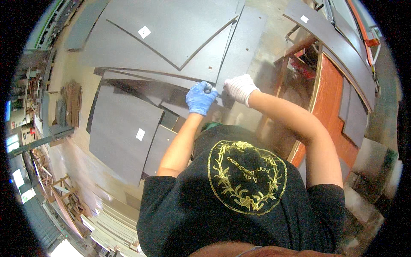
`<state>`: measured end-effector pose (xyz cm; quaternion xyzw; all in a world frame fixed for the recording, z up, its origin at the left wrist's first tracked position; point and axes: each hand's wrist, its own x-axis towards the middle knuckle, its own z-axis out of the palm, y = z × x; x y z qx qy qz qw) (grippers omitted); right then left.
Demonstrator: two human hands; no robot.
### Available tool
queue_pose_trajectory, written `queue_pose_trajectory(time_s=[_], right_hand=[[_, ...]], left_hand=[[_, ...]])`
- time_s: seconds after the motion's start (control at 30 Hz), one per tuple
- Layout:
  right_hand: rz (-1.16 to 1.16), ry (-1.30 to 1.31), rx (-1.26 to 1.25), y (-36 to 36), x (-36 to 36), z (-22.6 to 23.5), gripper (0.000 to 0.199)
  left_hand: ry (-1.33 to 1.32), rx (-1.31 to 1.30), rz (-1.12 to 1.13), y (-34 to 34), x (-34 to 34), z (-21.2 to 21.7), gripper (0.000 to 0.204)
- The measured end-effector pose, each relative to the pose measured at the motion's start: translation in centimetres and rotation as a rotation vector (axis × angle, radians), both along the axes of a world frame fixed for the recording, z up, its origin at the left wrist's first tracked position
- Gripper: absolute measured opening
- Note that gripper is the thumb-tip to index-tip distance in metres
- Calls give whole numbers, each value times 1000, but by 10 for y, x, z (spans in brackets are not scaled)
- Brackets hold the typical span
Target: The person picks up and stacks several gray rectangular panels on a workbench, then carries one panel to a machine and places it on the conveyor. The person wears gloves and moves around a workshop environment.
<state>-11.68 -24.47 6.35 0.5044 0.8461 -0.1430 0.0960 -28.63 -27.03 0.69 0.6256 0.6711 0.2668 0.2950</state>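
Note:
In a blue glove, my left hand is closed, its fingers curled beside the near corner of a large dark grey panel. A small dark bit shows between the fingertips, too small to name. My right hand, in a white knitted glove, is also closed, just to the right of the left one. Its fingertips meet by a narrower grey panel, and what they hold, if anything, is hidden. Below and left of my hands lies another grey panel with a white label.
At the right stands a reddish-brown wooden board with a wooden frame and grey panels against it. A long grey panel leans at the far right. Stacked pale strips lie lower left, and brown slats farther left.

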Motion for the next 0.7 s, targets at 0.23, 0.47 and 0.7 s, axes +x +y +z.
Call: queue_pose_trajectory(time_s=[0.23, 0.47, 0.7], right_hand=[[-35, 0, 2, 3, -6, -14, 22], [-80, 108, 56, -1, 2, -45, 26], [18, 145, 4, -4, 9, -37, 21]], left_hand=[[77, 121, 20, -6, 7, 3, 13], [203, 155, -9, -3, 8, 1, 15], [184, 397, -130, -19, -5, -6, 13]])
